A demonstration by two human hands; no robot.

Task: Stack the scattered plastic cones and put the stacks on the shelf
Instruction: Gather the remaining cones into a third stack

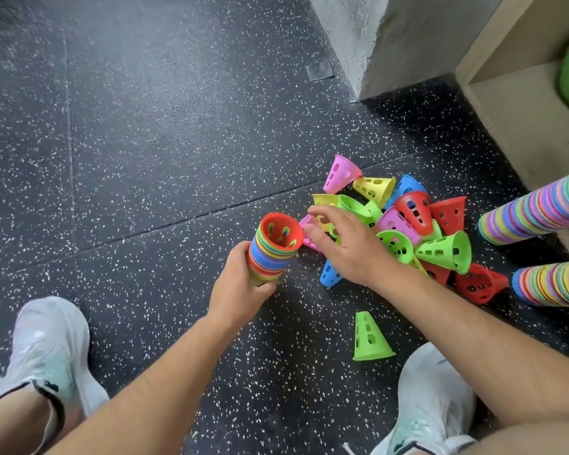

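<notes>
The left hand (pixel 240 284) is gripping the stack (pixel 273 247), fingers curled round its lower part, just left of the pile (pixel 408 224). The right hand (pixel 345 247) is reaching over the pile's left edge, fingers spread, holding nothing. I think it should be taking one pink cone (pixel 311 243) by the rim and pushing it tip first into the stack's red mouth. The floor (pixel 145 142) is dark speckled rubber; right of the pile, a wooden shelf (pixel 523 110) is standing.

Three multicoloured cone stacks (pixel 532 211). Lying loose: four red cones (pixel 413 211), at least four green cones (pixel 372 338), three pink cones (pixel 342 174), two blue cones (pixel 330 275), at least two yellow cones (pixel 373 188); overlaps may hide others. Two white shoes (pixel 46 343).
</notes>
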